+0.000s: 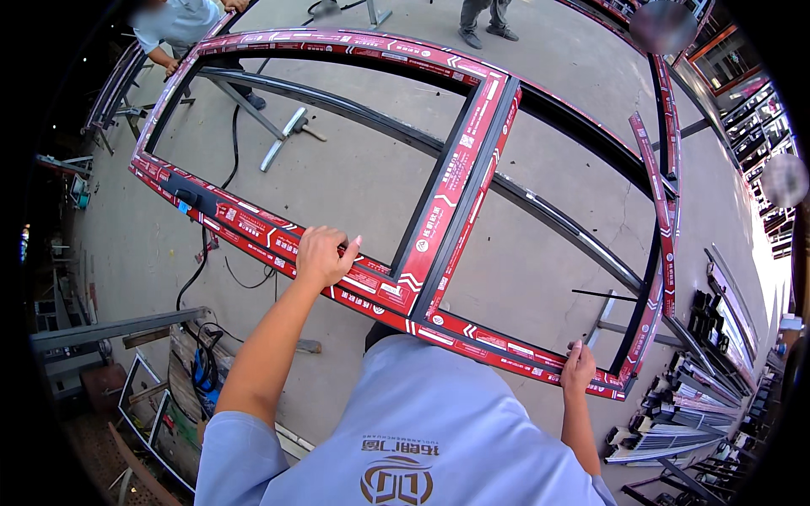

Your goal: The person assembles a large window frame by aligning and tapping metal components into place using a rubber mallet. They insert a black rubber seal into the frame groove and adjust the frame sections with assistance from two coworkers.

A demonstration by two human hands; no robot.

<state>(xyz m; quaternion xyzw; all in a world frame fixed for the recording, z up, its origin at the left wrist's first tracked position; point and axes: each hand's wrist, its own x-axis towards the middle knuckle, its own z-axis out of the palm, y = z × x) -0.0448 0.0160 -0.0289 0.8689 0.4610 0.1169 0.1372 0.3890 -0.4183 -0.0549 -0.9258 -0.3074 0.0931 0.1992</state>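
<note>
One rectangular frame (460, 169), red-filmed, two openings: lying over dark metal bars (557, 223). Left hand (325, 255): resting on the frame's near edge, left of the crossbar (432, 228), fingers bending (whether it is gripping, cannot tell). Right hand (579, 368): gripping that edge near its right corner. Co-worker's hand (172, 66): touching the left edge, near the far corner.

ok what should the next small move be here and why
I'd probably check with the person at far left before shifting the red frame: your left hand and right hand are both on its near side, while that person's hand is on its left end.
</note>
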